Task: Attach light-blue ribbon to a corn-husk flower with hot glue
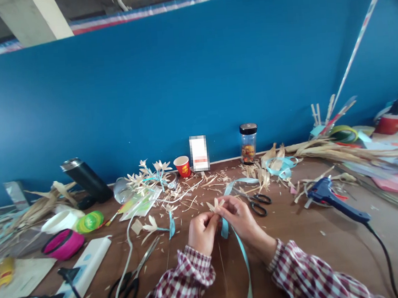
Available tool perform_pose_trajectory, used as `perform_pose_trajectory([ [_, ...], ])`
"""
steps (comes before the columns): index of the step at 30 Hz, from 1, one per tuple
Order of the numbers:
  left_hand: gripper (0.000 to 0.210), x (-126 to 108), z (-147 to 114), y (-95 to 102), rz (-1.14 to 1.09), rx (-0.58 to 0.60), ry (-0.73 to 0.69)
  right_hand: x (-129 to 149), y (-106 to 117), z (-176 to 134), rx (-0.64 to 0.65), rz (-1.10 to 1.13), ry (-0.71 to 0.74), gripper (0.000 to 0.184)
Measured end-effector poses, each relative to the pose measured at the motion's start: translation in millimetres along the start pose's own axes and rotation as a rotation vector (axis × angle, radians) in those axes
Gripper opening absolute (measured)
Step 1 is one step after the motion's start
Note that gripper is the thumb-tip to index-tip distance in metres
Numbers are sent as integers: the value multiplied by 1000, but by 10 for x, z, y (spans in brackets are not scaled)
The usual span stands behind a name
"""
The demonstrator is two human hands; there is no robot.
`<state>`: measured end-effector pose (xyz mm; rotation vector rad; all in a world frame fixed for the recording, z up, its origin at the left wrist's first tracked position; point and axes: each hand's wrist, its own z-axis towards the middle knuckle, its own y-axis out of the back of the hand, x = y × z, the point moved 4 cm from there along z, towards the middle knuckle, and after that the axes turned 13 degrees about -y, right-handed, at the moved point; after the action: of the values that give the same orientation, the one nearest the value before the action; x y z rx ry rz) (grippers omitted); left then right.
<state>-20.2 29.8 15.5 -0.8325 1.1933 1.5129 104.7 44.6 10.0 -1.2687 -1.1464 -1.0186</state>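
A small pale corn-husk flower point(213, 206) is pinched between both hands at the middle of the table. My left hand point(202, 233) is closed at its base, while the fingers of my right hand point(239, 217) close around its right side. Light blue ribbon point(244, 265) hangs beneath the right fingers and trails toward the near edge. To the left lies a finished-looking husk flower point(152, 224) with blue ribbon on its stem. Small black-handled scissors point(259, 205) rest just beyond my right hand. The stem inside my fingers is hidden.
Larger scissors point(127, 287), a white power strip point(83, 277) and a pink bowl-like item point(63, 244) lie left. A blue glue gun point(337, 200) lies right, its cord running forward. Behind stand a red paper cup point(183, 167), a lidded jar point(249, 145) and a leaning black flask point(86, 178).
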Motion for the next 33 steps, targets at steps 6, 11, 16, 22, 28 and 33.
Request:
perform_pose_trajectory([
  [6,32,102,52,94,-150,-124,68,60,-14,10,84,-309,57,28],
  [11,29,127,67,103,-144,-138,40,48,-17,0,101,-460,48,22],
  [16,29,149,76,99,-198,-129,75,65,-6,-14,77,-327,2,22],
  [22,23,230,55,54,-499,-238,368,-46,5,25,67,-103,-96,21],
  [28,10,216,58,31,-656,-231,408,-35,36,35,74,-53,-119,23],
  [33,15,222,50,25,-668,-213,429,-29,58,55,47,-103,-63,24],
])
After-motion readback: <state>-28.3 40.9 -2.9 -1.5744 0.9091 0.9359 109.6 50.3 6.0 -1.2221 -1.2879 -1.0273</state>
